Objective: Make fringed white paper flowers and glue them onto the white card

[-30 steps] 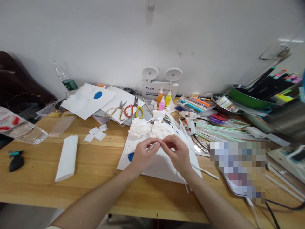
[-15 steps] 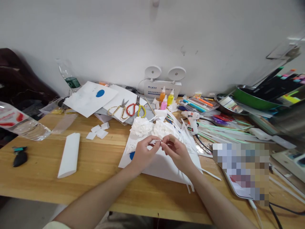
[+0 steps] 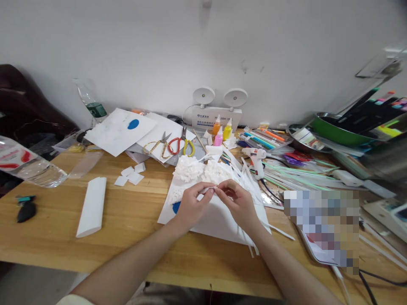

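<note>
Strip [image 3: 207,189], probably paper, sits pinched in the joined fingertip grip of left hand [image 3: 192,205] and right hand [image 3: 234,199], white sheet [image 3: 210,226] below the grip; light, even pressure should avoid crushing.

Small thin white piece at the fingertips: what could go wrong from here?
The small thin white piece, pinched by the left hand and right hand, could slip and be hard to spot on the white paper sheet below.
Narrow white strips poke out beside the right forearm; shifting it might drag them.
The bumpy white clusters just beyond the hands may get knocked.
</note>
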Tool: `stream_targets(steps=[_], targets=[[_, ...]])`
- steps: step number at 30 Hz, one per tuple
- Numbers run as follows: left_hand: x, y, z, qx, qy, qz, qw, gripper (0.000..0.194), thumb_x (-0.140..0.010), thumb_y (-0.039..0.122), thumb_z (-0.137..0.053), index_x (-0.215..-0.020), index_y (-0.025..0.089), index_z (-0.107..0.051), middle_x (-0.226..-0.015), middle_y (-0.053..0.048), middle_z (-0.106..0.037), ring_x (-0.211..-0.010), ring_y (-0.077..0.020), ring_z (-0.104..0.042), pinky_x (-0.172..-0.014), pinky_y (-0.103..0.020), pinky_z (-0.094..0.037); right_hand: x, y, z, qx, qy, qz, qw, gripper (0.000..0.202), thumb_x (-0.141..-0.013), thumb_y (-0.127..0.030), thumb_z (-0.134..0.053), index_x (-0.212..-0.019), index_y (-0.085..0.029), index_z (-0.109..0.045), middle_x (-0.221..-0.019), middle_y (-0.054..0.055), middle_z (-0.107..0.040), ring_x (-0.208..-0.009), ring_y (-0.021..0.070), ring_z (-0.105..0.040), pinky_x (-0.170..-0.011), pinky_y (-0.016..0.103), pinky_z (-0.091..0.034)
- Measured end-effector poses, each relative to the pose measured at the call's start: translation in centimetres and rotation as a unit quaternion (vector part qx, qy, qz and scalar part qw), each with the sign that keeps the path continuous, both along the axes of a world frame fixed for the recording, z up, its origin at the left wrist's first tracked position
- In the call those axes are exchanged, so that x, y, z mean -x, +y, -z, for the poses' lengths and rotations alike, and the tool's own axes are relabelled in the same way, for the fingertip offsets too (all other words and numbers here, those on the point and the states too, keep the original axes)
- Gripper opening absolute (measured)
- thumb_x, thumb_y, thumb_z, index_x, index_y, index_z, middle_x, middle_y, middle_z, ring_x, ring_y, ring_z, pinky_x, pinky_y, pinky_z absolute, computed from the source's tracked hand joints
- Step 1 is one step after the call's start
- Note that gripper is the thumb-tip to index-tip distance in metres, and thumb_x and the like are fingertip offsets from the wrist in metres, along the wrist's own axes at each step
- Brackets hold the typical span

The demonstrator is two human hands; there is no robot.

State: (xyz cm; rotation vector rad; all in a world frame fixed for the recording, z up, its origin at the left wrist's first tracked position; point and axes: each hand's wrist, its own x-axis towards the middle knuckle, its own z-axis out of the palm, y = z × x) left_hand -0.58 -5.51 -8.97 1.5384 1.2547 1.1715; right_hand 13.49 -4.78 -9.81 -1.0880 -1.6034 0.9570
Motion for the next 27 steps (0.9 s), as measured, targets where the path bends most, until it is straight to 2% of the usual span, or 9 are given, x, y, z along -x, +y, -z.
stream_targets(steps=[9, 13, 17, 20, 27], targets=[[-0.24, -0.15, 0.19, 0.002, -0.035, 0.008, 0.999, 0.017, -0.078, 0.028, -0.052, -0.084, 0.018, -0.065, -0.088, -0.004, -0.068, -0.083, -0.0147, -0.060, -0.076, -0.024, -0.045, 0.56, -0.32, 0.48, 0.009, 0.048, 0.059, 0.997, 0.010, -0.078, -0.029, -0.058, -0.079, -0.019, -0.055, -0.070, 0.000, -0.056, -0.064, 0.0131, -0.055, -0.059, 0.026, -0.046], [-0.30, -0.23, 0.20, 0.009, -0.046, 0.013, 0.999, 0.020, -0.077, 0.030, -0.053, -0.087, 0.017, -0.066, -0.093, -0.006, -0.068, -0.086, -0.0167, -0.060, -0.078, -0.028, -0.046, 0.76, -0.47, 0.70, -0.069, 0.021, 0.102, 0.992, 0.008, -0.078, -0.026, -0.058, -0.084, -0.021, -0.060, -0.078, 0.002, -0.056, -0.069, 0.0138, -0.055, -0.061, 0.027, -0.046], [-0.36, -0.38, 0.12, 0.013, -0.060, 0.027, 0.998, 0.024, -0.078, 0.031, -0.052, -0.094, 0.018, -0.065, -0.100, -0.006, -0.066, -0.095, -0.0182, -0.058, -0.083, -0.029, -0.045, 0.77, -0.53, 0.53, -0.141, -0.022, 0.137, 0.980, 0.004, -0.078, -0.023, -0.058, -0.079, -0.022, -0.062, -0.074, 0.002, -0.055, -0.063, 0.0132, -0.051, -0.058, 0.028, -0.044], [-0.31, -0.35, -0.04, 0.015, -0.062, 0.031, 0.997, 0.024, -0.079, 0.031, -0.051, -0.095, 0.018, -0.065, -0.100, -0.006, -0.066, -0.095, -0.0182, -0.058, -0.083, -0.029, -0.045, 0.62, -0.41, 0.30, -0.124, -0.028, 0.111, 0.986, 0.003, -0.080, -0.022, -0.056, -0.079, -0.021, -0.058, -0.074, 0.002, -0.054, -0.065, 0.0140, -0.051, -0.059, 0.029, -0.044], [0.09, 0.05, -0.40, 0.006, -0.016, -0.021, 1.000, 0.018, -0.079, 0.029, -0.050, -0.083, 0.017, -0.063, -0.085, -0.003, -0.067, -0.079, -0.0138, -0.059, -0.070, -0.023, -0.044, 0.23, 0.07, 0.34, -0.057, 0.008, -0.011, 0.998, 0.005, -0.085, -0.023, -0.047, -0.081, -0.021, -0.050, -0.076, 0.001, -0.050, -0.073, 0.0141, -0.050, -0.068, 0.029, -0.043]])
